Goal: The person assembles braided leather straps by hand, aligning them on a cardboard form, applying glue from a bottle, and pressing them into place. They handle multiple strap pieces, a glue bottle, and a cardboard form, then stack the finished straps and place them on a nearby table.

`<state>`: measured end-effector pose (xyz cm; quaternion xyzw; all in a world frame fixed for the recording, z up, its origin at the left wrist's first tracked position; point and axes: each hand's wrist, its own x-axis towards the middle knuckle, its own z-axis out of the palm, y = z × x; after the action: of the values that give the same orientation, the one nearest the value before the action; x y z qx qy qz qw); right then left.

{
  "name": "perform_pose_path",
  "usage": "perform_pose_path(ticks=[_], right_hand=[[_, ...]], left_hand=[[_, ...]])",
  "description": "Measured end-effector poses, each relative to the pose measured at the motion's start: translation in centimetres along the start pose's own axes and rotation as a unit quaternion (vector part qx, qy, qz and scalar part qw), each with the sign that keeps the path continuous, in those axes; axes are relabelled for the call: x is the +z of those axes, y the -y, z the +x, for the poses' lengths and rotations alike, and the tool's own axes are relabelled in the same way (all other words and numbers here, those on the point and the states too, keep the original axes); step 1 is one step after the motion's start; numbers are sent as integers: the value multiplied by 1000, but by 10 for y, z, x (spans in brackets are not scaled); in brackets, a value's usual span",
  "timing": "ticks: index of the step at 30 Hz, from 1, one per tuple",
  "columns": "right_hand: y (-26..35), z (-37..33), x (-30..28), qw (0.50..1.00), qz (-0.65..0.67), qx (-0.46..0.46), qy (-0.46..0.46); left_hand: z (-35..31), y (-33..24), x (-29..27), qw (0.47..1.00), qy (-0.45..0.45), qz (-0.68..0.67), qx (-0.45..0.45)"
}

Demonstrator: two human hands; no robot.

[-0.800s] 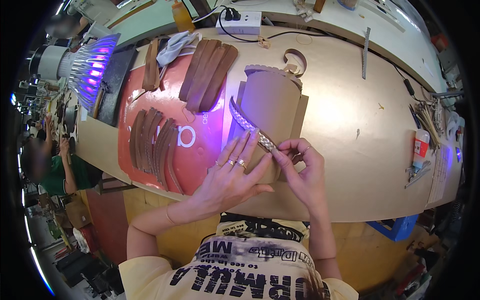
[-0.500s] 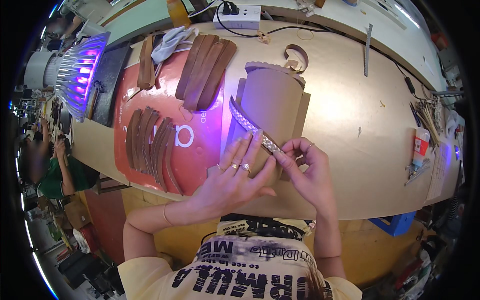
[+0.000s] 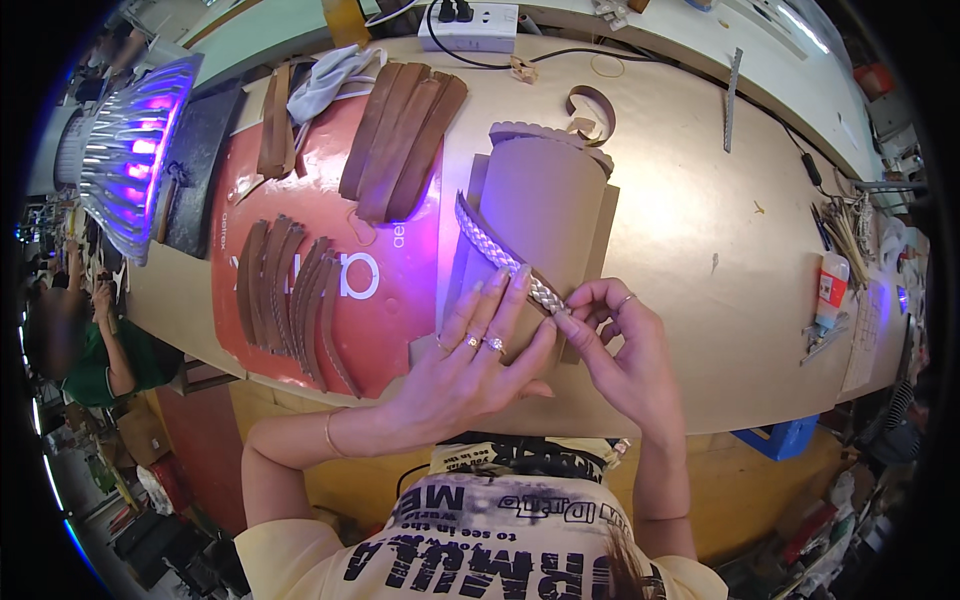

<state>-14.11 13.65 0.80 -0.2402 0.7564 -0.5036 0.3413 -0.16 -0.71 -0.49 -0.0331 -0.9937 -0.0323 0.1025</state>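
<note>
A braided strip (image 3: 480, 236) with a silvery sheen and a dark brown edge lies aslant over a tan, curved cardboard form (image 3: 548, 190), which has a scalloped far edge. My left hand (image 3: 478, 352) rests on the strip's middle, fingers stretched out and fingertips pressing it to the form. At the strip's near right end, my right hand (image 3: 628, 345) pinches it between thumb and forefinger; its other fingers are curled. The form's near end is partly hidden beneath my hands.
Left of the form, a red sheet (image 3: 395, 335) bears short brown strips (image 3: 270, 290) and wider brown strips (image 3: 400, 140). A lamp with purple light (image 3: 140, 155) stands far left. A curled brown strip (image 3: 597, 112), power strip (image 3: 468, 30) and glue bottle (image 3: 830, 288) lie around. A person (image 3: 115, 350) works at left.
The view has shifted slightly, moving the lamp and red sheet a little left in the picture. Both hands stay in nearly the same place on the braided strip.
</note>
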Motion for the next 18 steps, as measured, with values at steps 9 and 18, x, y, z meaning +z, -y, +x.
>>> perform_pose_path(ticks=[9,18], right_hand=[[4,2,-4,999,-7,18,33],[14,6,-13,992,99,52,65]], left_hand=[[-2,-1,2,1000,-5,15,2],[-2,-3,3,999,-1,34,-2]])
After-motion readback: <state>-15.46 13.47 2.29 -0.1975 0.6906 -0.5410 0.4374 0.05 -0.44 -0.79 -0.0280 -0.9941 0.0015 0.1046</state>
